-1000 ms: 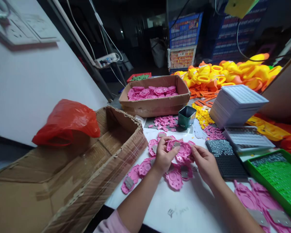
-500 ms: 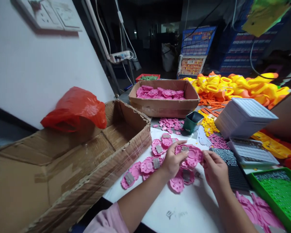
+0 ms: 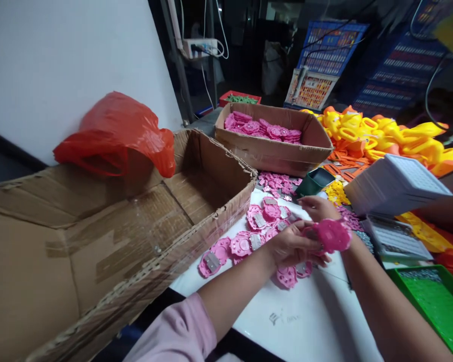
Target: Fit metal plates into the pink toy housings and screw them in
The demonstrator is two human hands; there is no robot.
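My left hand [image 3: 292, 245] is closed on a pink plastic plate [image 3: 334, 235] with a wavy edge, held tilted above the white work surface [image 3: 256, 311]. Behind it, my right hand [image 3: 320, 207] reaches forward, fingers stretched to the left and partly hidden; nothing shows in them. It is near the dark green cup [image 3: 314, 182] and a heap of small pink pieces [image 3: 279, 182]. Several pink plates with grey metal parts, one being a plate [image 3: 212, 262] at the left end, lie on the white surface beneath and beside my left hand.
A large cardboard box [image 3: 143, 221] stands on the left with a red plastic bag [image 3: 117, 130] over its edge. Another cardboard box [image 3: 272, 153] holds pink plates. Yellow toy parts [image 3: 385, 136], white stacked trays [image 3: 396, 188] and a green tray [image 3: 438, 296] are on the right.
My right hand has let go of the pink plate and moved forward to the small pink pieces. My left hand keeps the plate, now turned over. The view has shifted.
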